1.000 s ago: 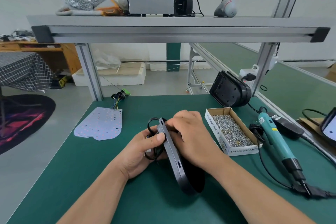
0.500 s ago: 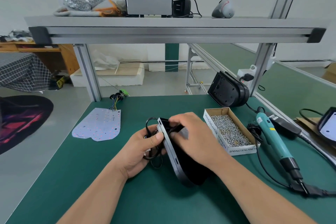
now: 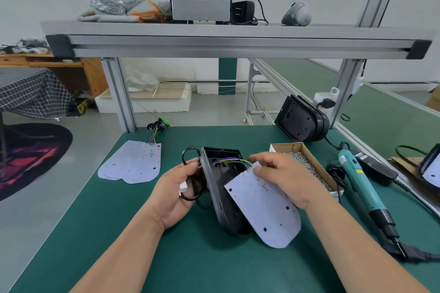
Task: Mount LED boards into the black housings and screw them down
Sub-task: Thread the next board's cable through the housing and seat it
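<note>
Left hand [image 3: 177, 194] wraps around a black cable loop [image 3: 188, 173] and steadies the black housing [image 3: 220, 194]; right hand [image 3: 283, 177] pinches the top edge of the LED board [image 3: 264, 209]. The housing stands on its side on the green mat [image 3: 119, 233], long axis running away from the person, rounded end nearest, open face to the right. The board leans out of it, rounded end low and near, coloured wires [image 3: 232, 161] trailing inside.
</note>
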{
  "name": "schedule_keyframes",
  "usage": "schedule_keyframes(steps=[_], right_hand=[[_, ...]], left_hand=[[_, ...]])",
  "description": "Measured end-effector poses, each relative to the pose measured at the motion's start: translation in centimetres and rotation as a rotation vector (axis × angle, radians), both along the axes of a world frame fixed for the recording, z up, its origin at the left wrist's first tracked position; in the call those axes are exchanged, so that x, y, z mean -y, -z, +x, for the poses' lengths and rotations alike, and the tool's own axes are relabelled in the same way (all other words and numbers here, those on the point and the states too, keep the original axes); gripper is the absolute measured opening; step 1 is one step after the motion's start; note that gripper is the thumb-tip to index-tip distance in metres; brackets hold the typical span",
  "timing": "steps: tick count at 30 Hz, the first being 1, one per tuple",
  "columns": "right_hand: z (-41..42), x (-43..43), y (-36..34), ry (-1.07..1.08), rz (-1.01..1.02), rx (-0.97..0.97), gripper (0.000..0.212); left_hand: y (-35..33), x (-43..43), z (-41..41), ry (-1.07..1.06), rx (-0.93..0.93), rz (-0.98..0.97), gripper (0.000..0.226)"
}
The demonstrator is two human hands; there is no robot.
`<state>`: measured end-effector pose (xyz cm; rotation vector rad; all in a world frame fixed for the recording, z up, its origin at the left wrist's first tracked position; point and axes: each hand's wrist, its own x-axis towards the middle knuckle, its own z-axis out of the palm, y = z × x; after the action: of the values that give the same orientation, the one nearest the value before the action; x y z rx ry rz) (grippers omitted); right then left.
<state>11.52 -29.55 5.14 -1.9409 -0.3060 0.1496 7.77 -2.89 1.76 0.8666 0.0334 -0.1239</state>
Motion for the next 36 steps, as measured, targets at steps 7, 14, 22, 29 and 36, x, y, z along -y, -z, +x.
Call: schedule_keyframes(steps=[7,14,22,29,36], right_hand=[[-1.1,-2.7,0.5,0.042,0.640,-0.326,0.012],[-1.4,-4.4,1.2,0.216,0.765,-0.151,0.011],[-1.3,-5.7,1.8,0.245,0.749,-0.031,0.009],[-1.4,-3.7,2.5,0.031,0.461,-0.041,0.017],[-1.5,-3.4,2.2,-0.141,0.632,-0.150,0.044]], left_hand=[[0.0,1.1,-0.2,0.023,0.016,0.214,0.039],[-0.4,1.8,-0.4,-0.010,-0.043,0.234,0.025],[-0.4,1.8,-0.1,0.024,-0.026,0.256,0.029],[-0.1,1.5,0.0,0.010,-0.026,0.243,0.018],[-0.5,1.9,-0.3,-0.020,-0.006,0.251,0.015]])
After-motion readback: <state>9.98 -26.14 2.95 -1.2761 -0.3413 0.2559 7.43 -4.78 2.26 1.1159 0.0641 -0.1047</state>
